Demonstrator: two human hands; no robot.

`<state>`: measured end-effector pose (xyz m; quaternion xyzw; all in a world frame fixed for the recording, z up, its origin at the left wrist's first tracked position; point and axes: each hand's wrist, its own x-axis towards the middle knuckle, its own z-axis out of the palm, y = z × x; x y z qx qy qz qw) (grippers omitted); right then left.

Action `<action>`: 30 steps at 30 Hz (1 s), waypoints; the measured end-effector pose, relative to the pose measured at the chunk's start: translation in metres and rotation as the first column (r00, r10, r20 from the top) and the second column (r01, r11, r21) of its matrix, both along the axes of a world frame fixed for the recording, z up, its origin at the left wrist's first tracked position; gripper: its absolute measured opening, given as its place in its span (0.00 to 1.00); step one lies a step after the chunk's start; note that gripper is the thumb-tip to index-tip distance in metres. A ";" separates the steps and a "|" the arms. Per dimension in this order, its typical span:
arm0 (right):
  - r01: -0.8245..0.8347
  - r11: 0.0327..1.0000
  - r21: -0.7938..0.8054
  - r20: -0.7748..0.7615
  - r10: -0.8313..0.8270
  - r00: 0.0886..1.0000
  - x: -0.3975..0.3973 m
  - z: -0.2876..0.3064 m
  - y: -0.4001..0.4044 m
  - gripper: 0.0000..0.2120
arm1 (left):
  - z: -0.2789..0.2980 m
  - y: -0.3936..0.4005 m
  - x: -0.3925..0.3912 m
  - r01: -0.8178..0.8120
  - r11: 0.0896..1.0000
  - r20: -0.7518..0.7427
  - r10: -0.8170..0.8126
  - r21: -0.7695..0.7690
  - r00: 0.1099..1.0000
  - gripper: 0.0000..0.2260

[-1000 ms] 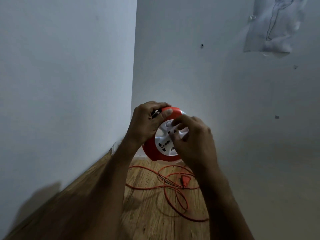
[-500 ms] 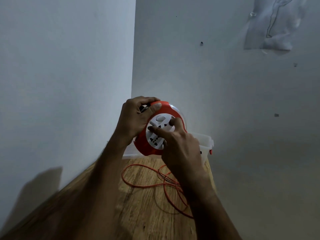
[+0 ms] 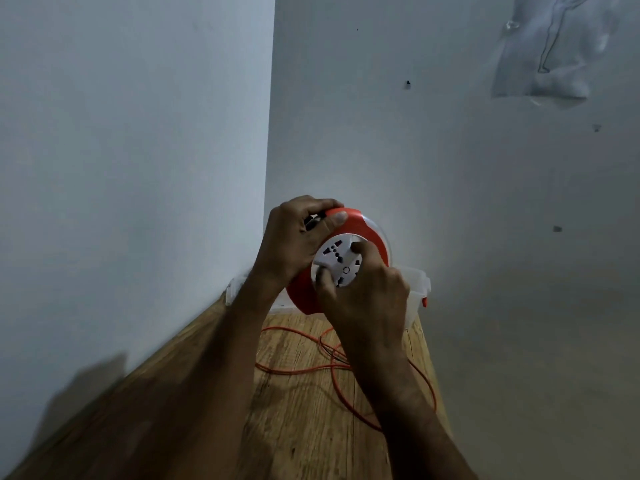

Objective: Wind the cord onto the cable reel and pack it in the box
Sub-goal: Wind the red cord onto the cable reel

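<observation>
An orange cable reel [image 3: 372, 233] with a white socket disc [image 3: 334, 261] is held up above the wooden table. My left hand [image 3: 294, 237] grips its top edge and black handle. My right hand [image 3: 363, 292] has its fingers pressed on the white disc. Loose orange cord [image 3: 294, 370] lies in loops on the table below the reel, partly hidden behind my right forearm. A clear plastic box [image 3: 417, 282] with an orange latch stands behind the reel, against the wall corner.
The wooden table [image 3: 304, 427] narrows into a corner between two pale walls. Its right edge runs close beside my right arm. A sheet of paper with a drawing [image 3: 550, 53] hangs on the right wall.
The white socket disc has turned under my right hand's fingers. The reel has moved slightly left and the box behind it has come into sight. The loose cord loops have shifted on the table.
</observation>
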<state>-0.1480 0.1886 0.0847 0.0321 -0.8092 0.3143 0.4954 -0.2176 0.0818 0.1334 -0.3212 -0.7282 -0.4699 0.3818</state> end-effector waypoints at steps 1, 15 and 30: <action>-0.017 0.999 -0.050 0.024 0.018 1.000 0.000 0.000 -0.001 0.26 | 0.000 0.001 0.001 -0.004 1.000 -0.011 0.004 -0.004 1.000 0.16; -0.101 0.003 -0.995 -0.080 0.581 0.810 0.002 0.006 -0.008 0.21 | -0.004 0.011 0.002 -0.043 0.992 -0.154 0.024 -0.122 0.988 0.16; -0.208 0.156 -0.966 -0.054 0.662 0.747 0.019 0.016 -0.011 0.09 | -0.007 -0.001 -0.009 -0.062 0.995 -0.053 0.066 0.081 0.996 0.16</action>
